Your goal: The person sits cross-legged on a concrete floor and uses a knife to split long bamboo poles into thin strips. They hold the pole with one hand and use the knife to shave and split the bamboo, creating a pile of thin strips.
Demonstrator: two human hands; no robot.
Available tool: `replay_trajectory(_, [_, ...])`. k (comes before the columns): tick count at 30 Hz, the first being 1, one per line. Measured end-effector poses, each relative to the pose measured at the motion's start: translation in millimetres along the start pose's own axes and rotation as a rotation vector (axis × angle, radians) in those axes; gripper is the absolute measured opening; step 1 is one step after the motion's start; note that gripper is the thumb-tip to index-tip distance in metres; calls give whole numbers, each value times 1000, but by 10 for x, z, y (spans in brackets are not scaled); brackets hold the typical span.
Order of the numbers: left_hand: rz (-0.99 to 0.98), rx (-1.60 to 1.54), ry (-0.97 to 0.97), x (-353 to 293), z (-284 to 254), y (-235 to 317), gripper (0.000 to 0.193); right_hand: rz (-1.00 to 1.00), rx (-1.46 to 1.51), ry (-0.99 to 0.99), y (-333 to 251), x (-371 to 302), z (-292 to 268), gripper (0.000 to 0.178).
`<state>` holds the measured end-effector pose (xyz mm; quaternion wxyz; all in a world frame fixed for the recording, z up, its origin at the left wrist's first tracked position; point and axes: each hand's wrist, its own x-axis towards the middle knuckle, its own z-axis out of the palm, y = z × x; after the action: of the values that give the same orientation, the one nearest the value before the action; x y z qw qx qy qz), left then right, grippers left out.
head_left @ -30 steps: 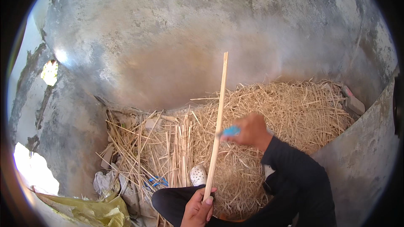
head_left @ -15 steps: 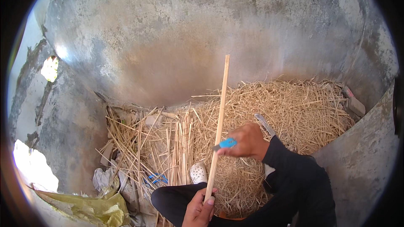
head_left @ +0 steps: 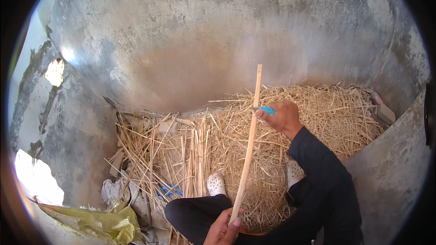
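Note:
My left hand (head_left: 223, 227) is closed around the lower end of a long pale strip of split bamboo or wood (head_left: 249, 152). The strip rises away from me, tilted slightly right at its far end. My right hand (head_left: 284, 117) grips a small blue-handled knife (head_left: 267, 110), whose short dark blade meets the strip in its upper part. Most of the handle is hidden in my fingers. Under both hands lies a thick bed of straw-like shavings (head_left: 318, 113).
Several thin strips (head_left: 198, 154) stand and lie in a bundle left of centre. Blue cord (head_left: 170, 191) and a yellow-green sack (head_left: 97, 222) lie at lower left. My white clogs (head_left: 215, 184) rest on the shavings. Worn concrete walls (head_left: 190, 41) surround the space; a brick (head_left: 385, 112) sits far right.
My right hand has slid the knife up along the strip, away from me. The strip and my left hand have shifted a little right. A larger blade lying on the shavings is now hidden.

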<state>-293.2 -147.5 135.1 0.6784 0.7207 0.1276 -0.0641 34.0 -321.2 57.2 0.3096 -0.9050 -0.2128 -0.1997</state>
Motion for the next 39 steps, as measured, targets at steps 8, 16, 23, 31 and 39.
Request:
replay_trajectory(8, [70, -40, 23, 45, -17, -89, 32, -293, 28, 90, -319, -200, -41, 75])
replay_trajectory(16, [41, -14, -107, -109, -3, -72, 35, 12, -143, 127, 377, 150, -169, 81])
replay_trajectory(23, [58, -1, -11, -160, 13, -69, 37, -77, -22, 64, -28, -102, -61, 77])
replay_trajectory(31, [-86, -37, -140, -308, -55, -533, 37, 237, -196, 328, 937, 359, -285, 74])
replay_trajectory(39, [-140, -247, 12, -71, -75, -28, 35, 323, -102, 114, 732, 77, -429, 72])
